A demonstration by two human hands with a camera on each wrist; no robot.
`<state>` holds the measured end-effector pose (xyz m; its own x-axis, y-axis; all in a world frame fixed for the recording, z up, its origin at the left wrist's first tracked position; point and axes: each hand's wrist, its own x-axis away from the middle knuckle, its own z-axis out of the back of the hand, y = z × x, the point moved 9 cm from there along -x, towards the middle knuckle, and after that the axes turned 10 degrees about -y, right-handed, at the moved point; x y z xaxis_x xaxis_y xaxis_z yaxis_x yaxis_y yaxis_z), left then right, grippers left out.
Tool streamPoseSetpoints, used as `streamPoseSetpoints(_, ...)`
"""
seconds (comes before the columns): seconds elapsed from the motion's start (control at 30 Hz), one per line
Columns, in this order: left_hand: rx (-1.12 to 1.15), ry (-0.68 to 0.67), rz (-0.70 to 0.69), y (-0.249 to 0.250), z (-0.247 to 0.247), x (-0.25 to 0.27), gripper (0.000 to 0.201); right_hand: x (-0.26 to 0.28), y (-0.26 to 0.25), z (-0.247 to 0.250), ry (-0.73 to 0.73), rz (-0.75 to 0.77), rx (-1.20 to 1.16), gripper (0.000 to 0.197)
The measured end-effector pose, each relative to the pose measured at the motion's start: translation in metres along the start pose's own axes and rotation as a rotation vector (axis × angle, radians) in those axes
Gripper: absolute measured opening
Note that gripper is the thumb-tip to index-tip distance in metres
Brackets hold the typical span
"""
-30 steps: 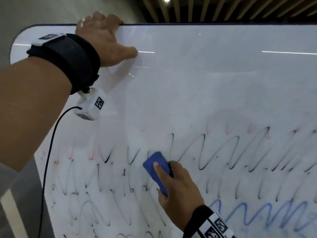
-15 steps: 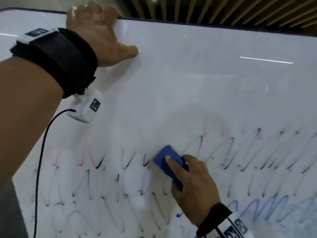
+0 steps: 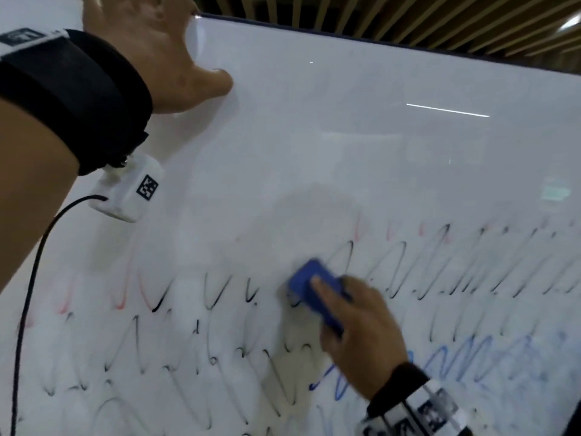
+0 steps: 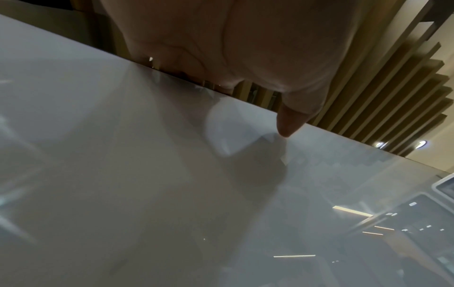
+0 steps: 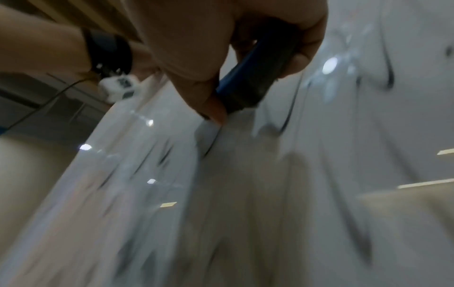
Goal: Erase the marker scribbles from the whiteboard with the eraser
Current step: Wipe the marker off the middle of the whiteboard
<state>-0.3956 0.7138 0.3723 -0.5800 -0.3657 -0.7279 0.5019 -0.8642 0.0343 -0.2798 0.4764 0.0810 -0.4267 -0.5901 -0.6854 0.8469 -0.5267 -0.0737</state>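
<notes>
The whiteboard (image 3: 345, 152) fills the head view. Rows of black scribbles (image 3: 396, 272) cross its lower half, with faint red traces (image 3: 122, 297) at the left and blue scribbles (image 3: 456, 357) at the lower right. My right hand (image 3: 355, 335) grips a blue eraser (image 3: 309, 278) and presses it flat on the top black row, index finger along its back. In the right wrist view the eraser (image 5: 248, 77) sits between thumb and fingers, blurred. My left hand (image 3: 163, 58) holds the board's top edge, fingers hidden over it, thumb (image 4: 290, 124) on the face.
A wooden slatted ceiling (image 3: 408, 23) shows above the board. A white wrist camera (image 3: 132, 190) with a black cable (image 3: 28, 294) hangs under my left forearm close to the board. The board's upper half bears only light reflections.
The eraser has slid rightwards along the top black row, and black loops left of it are wiped to short stubs. My left hand has kept its hold on the top edge.
</notes>
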Motion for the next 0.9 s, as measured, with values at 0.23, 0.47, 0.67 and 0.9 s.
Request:
streamPoseSetpoints(0.23, -0.075, -0.005, 0.089, 0.003, 0.007, -0.004, 0.109, -0.024, 0.058, 0.052, 0.149, -0.180, -0.108, 0.079)
streamPoseSetpoints(0.47, -0.110, -0.023, -0.015, 0.071, 0.002, -0.014, 0.101, -0.015, 0.045, 0.030, 0.003, 0.044, -0.045, 0.075)
streamPoseSetpoints(0.67, -0.100, -0.008, -0.141, 0.156, -0.008, -0.016, 0.090, -0.032, 0.087, 0.070, 0.157, -0.066, -0.139, 0.076)
streamPoseSetpoints(0.9, -0.033, 0.051, -0.123, 0.177, -0.015, -0.014, 0.096, -0.003, 0.076, 0.027, -0.034, 0.082, -0.130, 0.073)
